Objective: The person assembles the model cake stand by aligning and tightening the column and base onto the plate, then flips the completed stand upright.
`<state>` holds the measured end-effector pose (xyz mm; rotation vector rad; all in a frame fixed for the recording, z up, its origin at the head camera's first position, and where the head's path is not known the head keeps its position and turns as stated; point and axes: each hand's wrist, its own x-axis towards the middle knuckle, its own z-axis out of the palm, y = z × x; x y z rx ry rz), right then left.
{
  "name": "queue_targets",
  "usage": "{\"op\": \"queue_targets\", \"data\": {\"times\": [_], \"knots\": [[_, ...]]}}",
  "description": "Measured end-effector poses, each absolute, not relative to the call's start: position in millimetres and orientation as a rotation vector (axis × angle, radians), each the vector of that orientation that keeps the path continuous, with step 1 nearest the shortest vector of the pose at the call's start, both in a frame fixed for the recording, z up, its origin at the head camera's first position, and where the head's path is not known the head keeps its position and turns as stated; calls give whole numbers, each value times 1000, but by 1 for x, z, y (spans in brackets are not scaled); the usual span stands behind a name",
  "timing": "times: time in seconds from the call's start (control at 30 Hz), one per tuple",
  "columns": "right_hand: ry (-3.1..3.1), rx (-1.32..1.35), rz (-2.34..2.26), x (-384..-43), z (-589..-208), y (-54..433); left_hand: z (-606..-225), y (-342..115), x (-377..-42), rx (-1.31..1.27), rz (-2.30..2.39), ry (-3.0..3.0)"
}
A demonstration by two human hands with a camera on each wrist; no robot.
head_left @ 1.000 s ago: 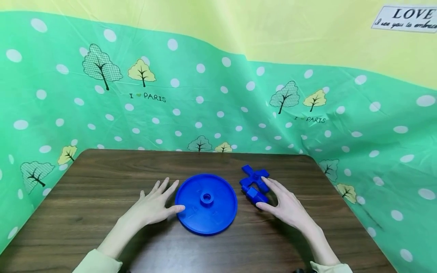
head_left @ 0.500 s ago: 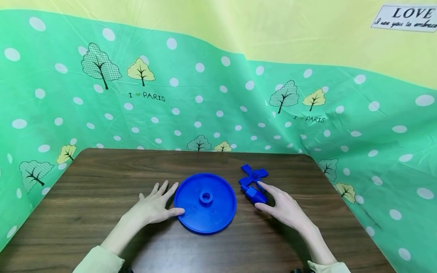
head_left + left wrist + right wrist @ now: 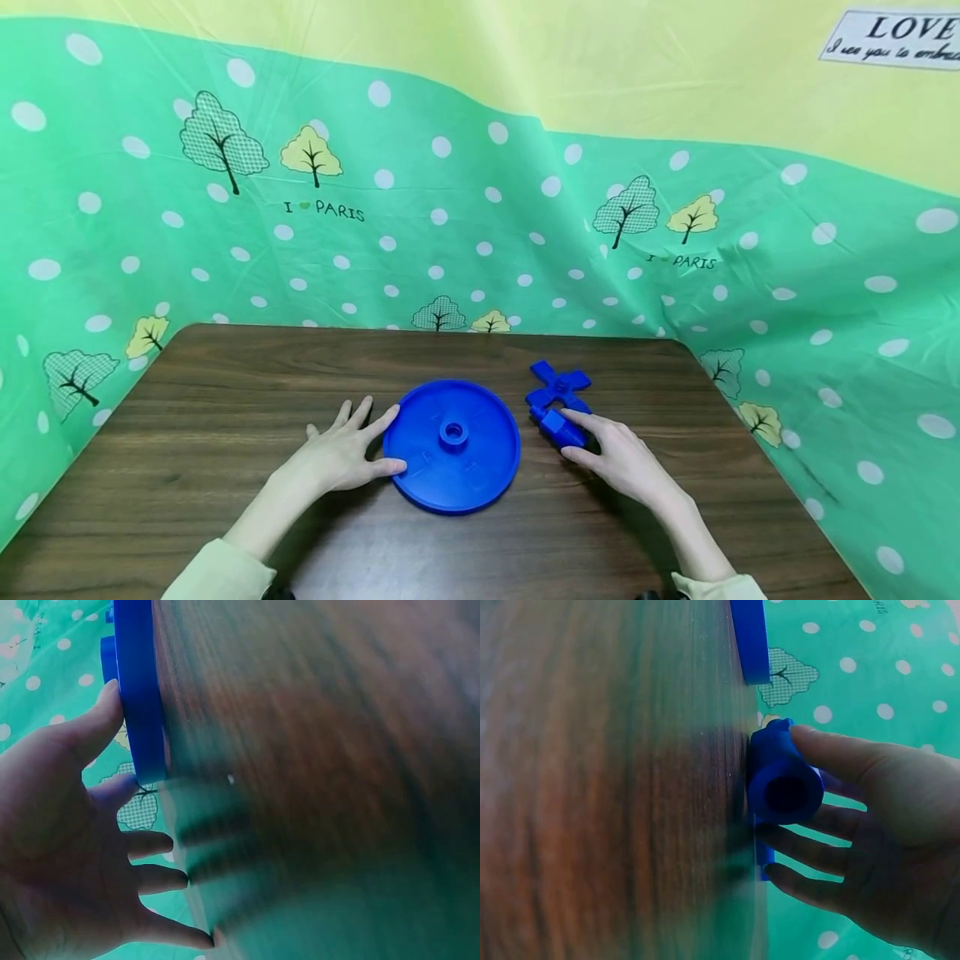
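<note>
A round blue plastic disc (image 3: 480,475) with a raised rim and a central hollow hub lies flat on the table. At its left edge is my left hand (image 3: 333,458), fingers spread, with the thumb over the rim and the index fingertip at the edge. To the right, a short blue hollow cylinder (image 3: 558,427) lies on its side. My right hand (image 3: 622,458) has its thumb and index finger on either side of this cylinder, pinching it; the right wrist view shows its round opening (image 3: 787,793). Just behind lies a blue cross-shaped piece (image 3: 555,387), partly covered by fingers.
The dark wood-grain table (image 3: 300,358) carries the blue pieces. Behind and beside it hangs a green and yellow cloth (image 3: 480,192) with white dots and printed trees.
My right thumb and index finger have closed in on the blue cylinder, the index drawing nearer from the cross-shaped piece. My left hand stays almost still at the disc's rim.
</note>
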<state>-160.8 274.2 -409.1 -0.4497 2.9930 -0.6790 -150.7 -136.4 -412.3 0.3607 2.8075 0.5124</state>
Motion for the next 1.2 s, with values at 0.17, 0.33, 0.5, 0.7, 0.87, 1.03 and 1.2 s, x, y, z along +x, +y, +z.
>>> {"op": "queue_targets", "data": {"times": [0.17,0.33,0.5,0.7,0.87,1.03,1.2], "knots": [[3007,-461,-661,-161,-409,275,-412,-135,-150,352,498,2805],[3016,-475,-648,-162,-408,275,-409,-133,-146,342,498,2803],[3016,-474,-647,-162,-408,275,-407,-131,-141,314,478,2793],[3026,-485,-664,-163,-409,276,-404,-129,-135,279,482,2778],[3023,-491,-673,-164,-411,277,-402,-127,-130,252,492,2773],[3010,-495,-677,-164,-413,277,-403,-126,-124,222,504,2771],[3009,-499,-682,-164,-413,276,-403,-125,-121,197,518,2779]]}}
